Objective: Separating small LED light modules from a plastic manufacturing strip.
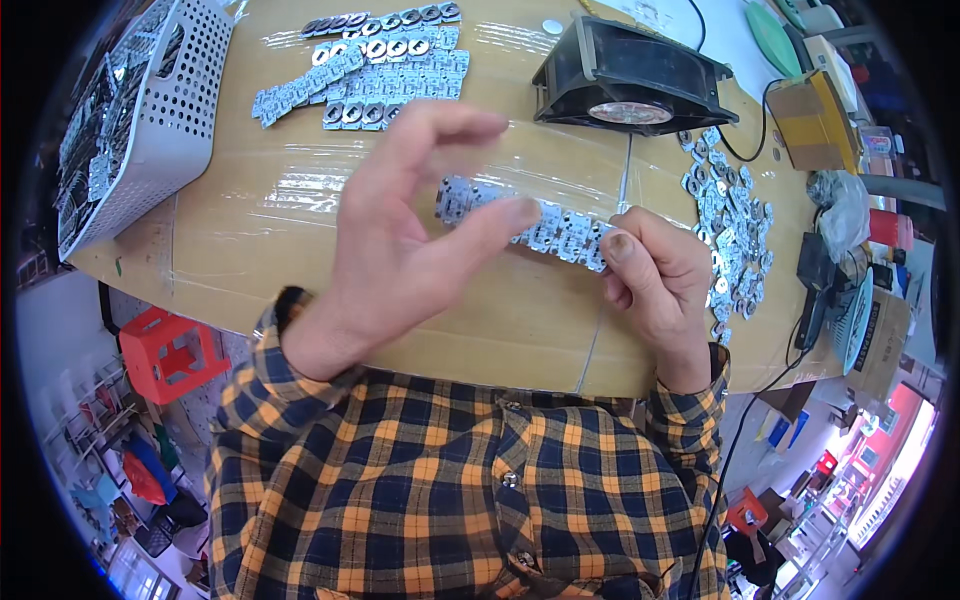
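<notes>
A strip of small joined circuit boards (568, 237), silvery with dark spots, is held slantwise above the table. My right hand (660, 275) pinches its right end between thumb and curled fingers. Over the strip's left half is my left hand (395, 235), open, its thumb crossing in front of the boards and its fingers raised apart. Whether that thumb touches the strip I cannot tell. Beyond my left hand lie several similar board strips (400, 78) in overlapping rows, some showing round metal rings. Loose small board pieces (725, 220) are heaped to the right of my right hand.
A white perforated basket (195, 100) full of metallic strips stands at the left. A black fan (630, 75) sits at the table's far side. Rightward are a taped cardboard box (800, 125) and a black cable (745, 420). A red stool (165, 355) stands below left.
</notes>
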The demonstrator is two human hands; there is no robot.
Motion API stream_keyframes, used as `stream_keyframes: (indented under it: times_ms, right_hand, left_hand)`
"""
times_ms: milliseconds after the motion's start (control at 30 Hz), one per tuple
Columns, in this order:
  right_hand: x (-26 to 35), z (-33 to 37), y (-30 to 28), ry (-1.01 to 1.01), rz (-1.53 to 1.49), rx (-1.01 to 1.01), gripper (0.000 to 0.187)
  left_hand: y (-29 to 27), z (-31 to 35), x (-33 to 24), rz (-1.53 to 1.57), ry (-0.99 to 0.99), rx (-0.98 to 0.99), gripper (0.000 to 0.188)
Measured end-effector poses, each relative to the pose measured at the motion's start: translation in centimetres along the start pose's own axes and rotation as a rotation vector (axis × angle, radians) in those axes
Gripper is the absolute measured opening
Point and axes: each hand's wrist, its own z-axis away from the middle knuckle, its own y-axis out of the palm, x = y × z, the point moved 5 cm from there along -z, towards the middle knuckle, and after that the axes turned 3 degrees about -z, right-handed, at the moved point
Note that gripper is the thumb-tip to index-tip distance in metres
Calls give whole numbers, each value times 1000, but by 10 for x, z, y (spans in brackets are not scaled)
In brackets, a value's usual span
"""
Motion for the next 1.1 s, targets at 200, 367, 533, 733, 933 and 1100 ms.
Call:
stream_keyframes:
  times_ms: [200,367,533,733,933,1100]
  right_hand:
    - [2,-4,-1,-146,103,-16,29]
    - [-6,-8,-7,-9,40,-69,31]
    - [-21,-10,11,357,-969,95,27]
    - [-26,-14,0,163,-437,-166,31]
    - [-24,-12,0,139,-210,-233,28]
    - [-23,-12,-1,128,-207,-262,29]
  left_hand:
    - [32,-23,-11,-481,283,639,17]
    - [42,-29,22,-11,-187,672,16]
    - [44,-24,27,323,-270,654,18]
    - [34,-33,15,-124,260,352,16]
    - [33,-27,12,-306,456,235,29]
    - [34,-24,11,-339,558,155,31]
